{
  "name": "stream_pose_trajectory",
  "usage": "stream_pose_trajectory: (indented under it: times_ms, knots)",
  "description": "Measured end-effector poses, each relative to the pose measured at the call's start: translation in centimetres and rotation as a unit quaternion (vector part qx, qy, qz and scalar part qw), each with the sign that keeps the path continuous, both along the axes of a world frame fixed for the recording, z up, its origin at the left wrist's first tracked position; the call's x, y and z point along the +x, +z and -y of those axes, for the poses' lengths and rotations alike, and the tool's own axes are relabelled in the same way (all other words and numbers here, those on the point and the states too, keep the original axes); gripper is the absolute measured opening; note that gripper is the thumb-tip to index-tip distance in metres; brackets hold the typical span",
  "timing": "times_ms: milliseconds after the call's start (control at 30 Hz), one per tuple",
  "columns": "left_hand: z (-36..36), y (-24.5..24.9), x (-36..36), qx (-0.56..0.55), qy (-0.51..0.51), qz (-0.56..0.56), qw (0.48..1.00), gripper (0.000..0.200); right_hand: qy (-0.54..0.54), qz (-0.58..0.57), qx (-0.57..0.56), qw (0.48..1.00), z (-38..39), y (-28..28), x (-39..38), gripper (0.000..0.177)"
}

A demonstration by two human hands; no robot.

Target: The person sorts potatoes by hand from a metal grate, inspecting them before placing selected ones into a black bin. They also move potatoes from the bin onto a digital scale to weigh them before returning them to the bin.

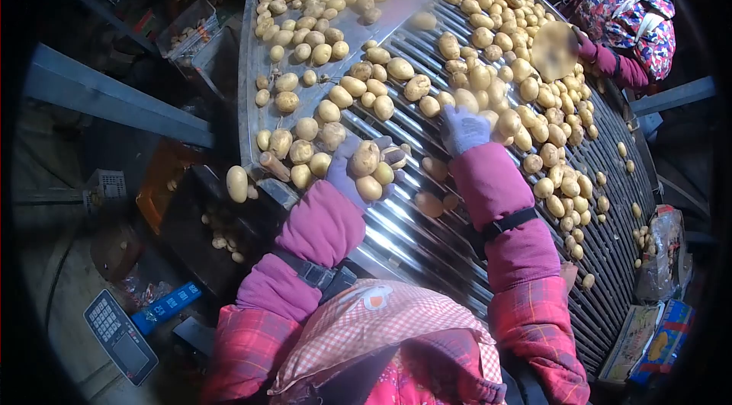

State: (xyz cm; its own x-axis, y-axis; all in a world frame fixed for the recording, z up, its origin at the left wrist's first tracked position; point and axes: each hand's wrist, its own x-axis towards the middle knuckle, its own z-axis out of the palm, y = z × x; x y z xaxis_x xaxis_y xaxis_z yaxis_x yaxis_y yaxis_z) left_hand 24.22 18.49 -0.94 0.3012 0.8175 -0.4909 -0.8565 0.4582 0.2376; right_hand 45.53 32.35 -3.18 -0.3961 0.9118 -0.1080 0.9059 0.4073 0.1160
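Observation:
My left hand, in a lavender glove, is closed around several potatoes over the left part of the metal roller bed. Farther forward and to the right, my right hand, gloved alike, has its fingers stretched out against potatoes on the rollers. Its fingertips are partly hidden among them. Loose potatoes lie on the metal side plate just left of my left hand. A thick pile of potatoes spreads to the right of my right hand.
Across the bed at the upper right stands another person in a patterned garment. A single potato is beyond the plate's left edge, near a dark bin. A scale keypad stands lower left; a plastic bag and boxes lie right.

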Motion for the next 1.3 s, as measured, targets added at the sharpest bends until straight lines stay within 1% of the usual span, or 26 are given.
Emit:
stream_pose_trajectory:
  times_ms: [100,133,167,200,300,367,400,433,500,533,600,633,667,700,767,833,900,933,967,1033,1100,1167,1200,1233,1267,1300]
  knots:
    - [-0.1,-0.9,0.0,0.008,0.0,0.027,1.0,0.057,-0.036,-0.028,0.03,0.999,0.5,0.4,0.1,0.034]
    - [0.2,-0.9,0.1,0.005,0.022,0.064,0.998,0.061,-0.085,-0.198,-0.031,0.976,1.0,1.4,0.1,0.033]
    - [0.1,-0.9,0.0,0.006,0.024,0.064,0.998,0.061,-0.13,-0.36,-0.093,0.919,1.6,1.9,0.1,0.033]
    - [0.2,-0.8,-0.2,0.015,0.004,0.041,0.999,0.063,-0.122,-0.433,-0.086,0.889,2.3,1.9,-0.5,0.034]
    - [0.5,-1.2,-0.2,0.059,-0.02,0.004,0.998,0.068,-0.079,-0.557,-0.307,0.768,4.9,4.0,-3.0,0.037]
    - [0.6,-0.8,-0.6,0.091,-0.045,-0.1,0.99,0.073,-0.097,-0.581,-0.3,0.75,4.2,4.9,-3.5,0.037]
    - [0.5,-1.4,-0.8,0.072,-0.038,0.026,0.996,0.076,-0.115,-0.603,-0.293,0.733,3.5,5.1,-3.7,0.039]
    - [0.5,-1.5,-0.8,0.073,-0.035,0.027,0.996,0.076,-0.054,-0.624,-0.18,0.758,1.7,4.2,-3.4,0.039]
    - [0.4,-1.6,-0.7,0.092,-0.046,0.114,0.988,0.076,-0.062,-0.498,-0.102,0.859,-1.6,1.1,-2.2,0.043]
    - [0.4,-1.7,-0.7,0.099,-0.043,0.065,0.992,0.073,-0.056,-0.497,-0.104,0.86,-2.3,1.2,-2.8,0.043]
    - [0.4,-1.8,-0.8,0.079,-0.037,0.032,0.996,0.071,0.045,-0.312,0.017,0.949,-3.6,1.0,-4.4,0.046]
    - [0.4,-1.5,-0.8,0.058,-0.039,-0.001,0.998,0.069,0.064,-0.32,0.033,0.945,-4.8,-0.3,-5.2,0.053]
    - [0.3,-1.0,-0.7,0.021,-0.02,0.047,0.998,0.064,0.048,-0.307,0.028,0.95,-5.5,-1.1,-6.3,0.055]
    - [0.3,-1.0,-0.7,0.023,-0.026,0.046,0.998,0.064,0.027,-0.292,0.026,0.956,-5.8,-1.9,-7.2,0.057]
    - [-0.1,-1.0,-0.7,-0.002,-0.017,-0.062,0.998,0.064,0.038,-0.268,0.072,0.96,-4.3,-1.7,-9.3,0.053]
    - [-0.1,-0.7,-0.7,-0.017,-0.029,-0.072,0.997,0.066,0.064,-0.289,-0.074,0.952,-2.9,-1.3,-8.7,0.052]
    - [0.1,-0.4,-0.7,-0.012,-0.005,0.008,1.0,0.069,0.192,-0.301,-0.071,0.931,-0.9,-1.6,-7.6,0.048]
    - [0.1,-1.2,-0.8,0.015,-0.011,0.029,0.999,0.072,0.242,-0.355,-0.074,0.9,-0.3,-1.1,-6.8,0.044]
    - [0.0,-1.2,-0.8,0.013,-0.017,0.029,0.999,0.072,0.232,-0.488,-0.125,0.832,-0.1,0.4,-6.3,0.041]
    - [-0.1,-0.9,-0.7,0.018,-0.025,0.02,0.999,0.061,0.147,-0.474,-0.055,0.867,-2.0,3.8,-2.5,0.042]
    - [-0.1,-0.4,-0.6,-0.001,-0.029,0.022,0.999,0.06,-0.071,-0.466,-0.013,0.882,-5.6,3.4,3.4,0.041]
    - [-0.1,0.3,-0.4,-0.03,-0.028,-0.034,0.999,0.061,-0.176,-0.411,0.12,0.886,-8.4,-0.2,10.4,0.043]
    - [-0.1,1.7,-0.3,-0.059,-0.02,-0.026,0.998,0.064,-0.176,-0.408,0.121,0.888,-9.0,-1.6,11.8,0.043]
    - [0.0,0.9,0.1,-0.053,0.015,-0.008,0.998,0.069,-0.179,-0.412,0.025,0.893,-9.5,-2.7,13.4,0.046]
    - [0.0,0.7,0.1,-0.029,0.012,-0.039,0.999,0.069,-0.183,-0.413,-0.067,0.89,-8.7,-0.1,12.6,0.049]
    - [0.0,0.5,0.2,-0.007,0.009,-0.071,0.997,0.068,-0.166,-0.332,-0.043,0.927,-7.4,1.3,10.7,0.054]
